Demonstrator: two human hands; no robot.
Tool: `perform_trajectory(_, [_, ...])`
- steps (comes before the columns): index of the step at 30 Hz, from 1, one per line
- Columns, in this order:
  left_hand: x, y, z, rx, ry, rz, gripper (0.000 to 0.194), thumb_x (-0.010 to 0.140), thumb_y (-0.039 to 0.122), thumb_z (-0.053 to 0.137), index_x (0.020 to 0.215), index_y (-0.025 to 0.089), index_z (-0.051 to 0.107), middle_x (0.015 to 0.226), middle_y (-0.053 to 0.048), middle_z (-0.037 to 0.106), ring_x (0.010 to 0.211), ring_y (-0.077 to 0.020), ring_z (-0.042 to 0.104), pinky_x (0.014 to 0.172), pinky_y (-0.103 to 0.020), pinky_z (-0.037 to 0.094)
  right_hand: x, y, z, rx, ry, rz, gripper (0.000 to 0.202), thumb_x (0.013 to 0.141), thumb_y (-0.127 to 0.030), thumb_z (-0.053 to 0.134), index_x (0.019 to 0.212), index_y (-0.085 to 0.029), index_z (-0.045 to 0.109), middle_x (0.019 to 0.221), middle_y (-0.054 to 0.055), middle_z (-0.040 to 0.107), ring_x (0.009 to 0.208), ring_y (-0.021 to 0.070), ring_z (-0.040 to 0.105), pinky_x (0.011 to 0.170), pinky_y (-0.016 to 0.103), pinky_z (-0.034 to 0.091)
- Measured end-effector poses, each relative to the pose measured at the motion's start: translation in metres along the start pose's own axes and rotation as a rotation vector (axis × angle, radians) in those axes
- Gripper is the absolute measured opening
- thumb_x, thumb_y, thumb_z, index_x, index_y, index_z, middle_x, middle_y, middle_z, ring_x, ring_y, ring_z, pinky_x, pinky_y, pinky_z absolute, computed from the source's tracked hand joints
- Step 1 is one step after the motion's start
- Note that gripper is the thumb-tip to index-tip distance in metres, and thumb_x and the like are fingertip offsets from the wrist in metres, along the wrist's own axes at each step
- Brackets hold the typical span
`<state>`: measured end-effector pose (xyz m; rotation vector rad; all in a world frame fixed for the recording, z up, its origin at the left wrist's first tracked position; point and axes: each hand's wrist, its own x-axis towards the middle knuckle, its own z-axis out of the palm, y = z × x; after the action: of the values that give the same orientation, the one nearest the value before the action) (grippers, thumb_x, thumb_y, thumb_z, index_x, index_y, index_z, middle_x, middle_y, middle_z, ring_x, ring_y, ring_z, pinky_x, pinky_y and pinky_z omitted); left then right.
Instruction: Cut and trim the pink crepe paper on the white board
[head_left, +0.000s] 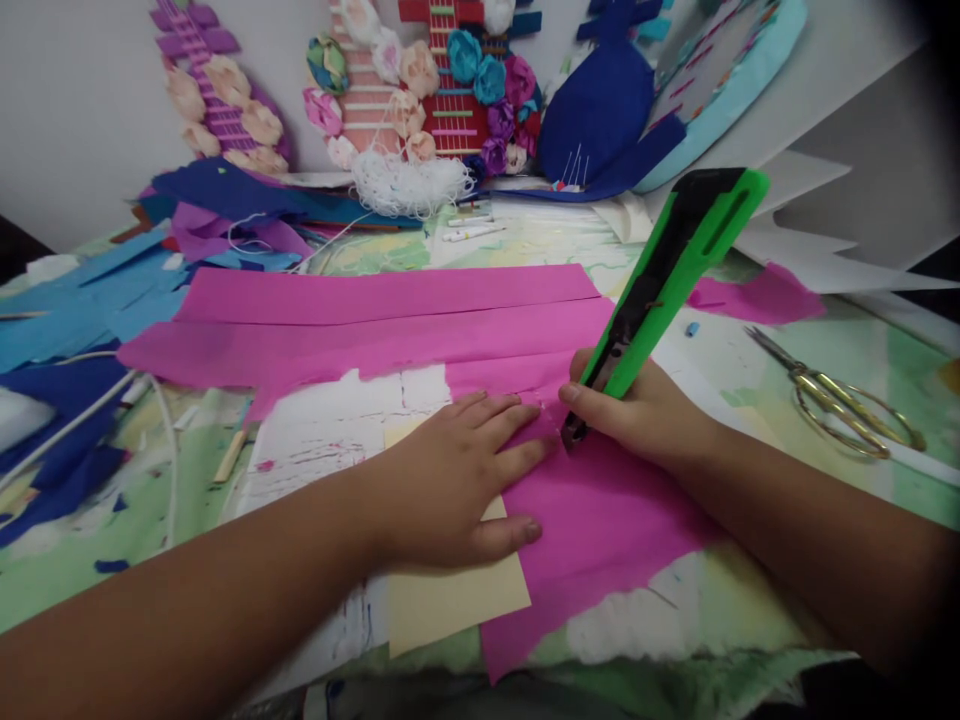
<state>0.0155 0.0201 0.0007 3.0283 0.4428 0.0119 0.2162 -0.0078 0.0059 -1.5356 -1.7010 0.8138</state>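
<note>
My right hand [637, 405] grips a green and black utility knife [667, 275], tilted with its tail up to the right. The knife's tip touches or hovers just over a sheet of pink paper [600, 510]; which of the two I cannot tell. Flat and with fingers spread, my left hand [457, 470] presses on a pale yellow card [457, 610] and the pink sheet, its fingertips close to the blade. Beneath them lies a scratched white board [322, 440]. Further back stretches a long pink strip [375, 295].
Gold-handled scissors [840, 400] lie at the right. Blue paper scraps [82, 300] and a white cord [169, 460] are on the left. At the back stand decorated instrument shapes [450, 90], a tangle of white string [412, 182] and upright pins [574, 170].
</note>
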Motion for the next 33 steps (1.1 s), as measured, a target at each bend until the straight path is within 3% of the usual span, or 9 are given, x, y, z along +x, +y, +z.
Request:
perform_trajectory(8, [-0.0004,0.0002,0.0002,-0.001,0.005,0.003,0.065,0.082,0.055,0.036,0.133,0.015,0.031,0.137,-0.018,0.028,0.124,-0.0339,0.026,0.1,-0.05,0.02,-0.0025,-0.0022,0.0031,-0.087,-0.025,-0.002,0.025,0.072,-0.035,0.051,0.056,-0.018,0.042,0.05,-0.004,0.047,0.049,0.0091,0.046,0.046,0.022,0.036])
perform_trajectory(14, [-0.0001,0.0001,-0.0007,-0.015,0.005,0.004,0.066,0.082,0.055,0.037,0.134,0.014,0.029,0.134,-0.017,0.033,0.123,-0.033,0.028,0.1,-0.049,0.02,-0.0053,-0.005,0.0059,-0.122,-0.047,-0.112,0.028,0.07,-0.033,0.053,0.052,-0.018,0.037,0.046,-0.005,0.041,0.045,0.0068,0.04,0.043,0.021,0.03])
perform_trajectory(18, [0.0,-0.0005,-0.0008,-0.017,0.0,0.009,0.067,0.082,0.055,0.036,0.134,0.014,0.028,0.135,-0.018,0.031,0.123,-0.0336,0.027,0.1,-0.05,0.02,-0.0033,-0.0042,0.0035,-0.055,-0.06,-0.015,0.025,0.07,-0.036,0.055,0.056,-0.018,0.043,0.051,-0.003,0.047,0.052,0.0099,0.046,0.048,0.022,0.036])
perform_trajectory(23, [-0.0006,-0.0009,0.0003,-0.001,0.002,0.011,0.063,0.083,0.055,0.034,0.132,0.015,0.034,0.137,-0.019,0.027,0.125,-0.035,0.023,0.099,-0.052,0.02,-0.0006,-0.0039,-0.0013,0.047,0.05,0.061,0.028,0.072,-0.04,0.053,0.056,-0.018,0.044,0.052,-0.003,0.048,0.051,0.0098,0.047,0.049,0.023,0.038])
perform_trajectory(33, [0.0,-0.0008,0.0004,-0.012,0.005,0.008,0.064,0.081,0.054,0.037,0.132,0.015,0.032,0.137,-0.019,0.028,0.124,-0.0349,0.024,0.099,-0.051,0.02,-0.0016,-0.0064,0.0003,0.015,-0.048,0.083,0.027,0.07,-0.04,0.055,0.056,-0.018,0.048,0.052,-0.002,0.053,0.053,0.0113,0.05,0.051,0.024,0.038])
